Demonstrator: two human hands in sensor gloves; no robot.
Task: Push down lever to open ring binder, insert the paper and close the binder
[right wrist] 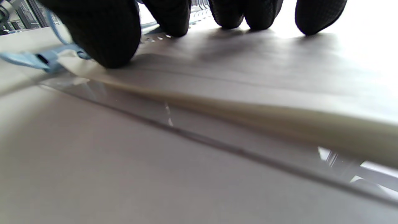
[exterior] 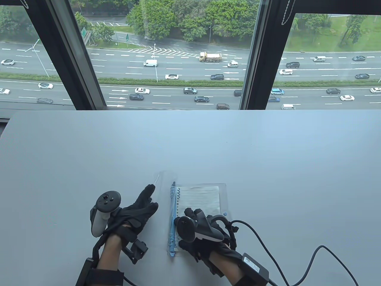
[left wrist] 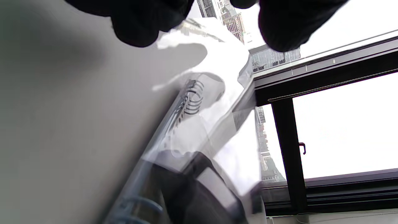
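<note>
Clear plastic ring binder with a light-blue ring spine (exterior: 172, 220) lies open near the front edge of the pale grey counter (exterior: 268, 155). The lined, hole-punched white paper sheet (exterior: 200, 199) sits on the binder's right-hand cover, punched edge right against the spine.

Right hand (exterior: 196, 229) rests flat on the near part of the sheet — the right wrist view shows its fingertips (right wrist: 174, 18) pressing down on the paper beside the holes, fingers fairly straight, nothing gripped. Left hand (exterior: 138, 210) is just left of the spine with fingers extended; the transparent front cover flap (left wrist: 214, 102) looks raised under them, touched or propped rather than pinched, though exact contact is hard to tell.

Progress, as a judgement: paper looks seated at the rings, at least along the far end, where the table view shows ring loops over the holes. Cannot tell whether the rings are still parted or already snapped together — the lever is not clearly visible. Likely left: confirm every hole is on, close the rings, then fold the clear cover over.
</note>
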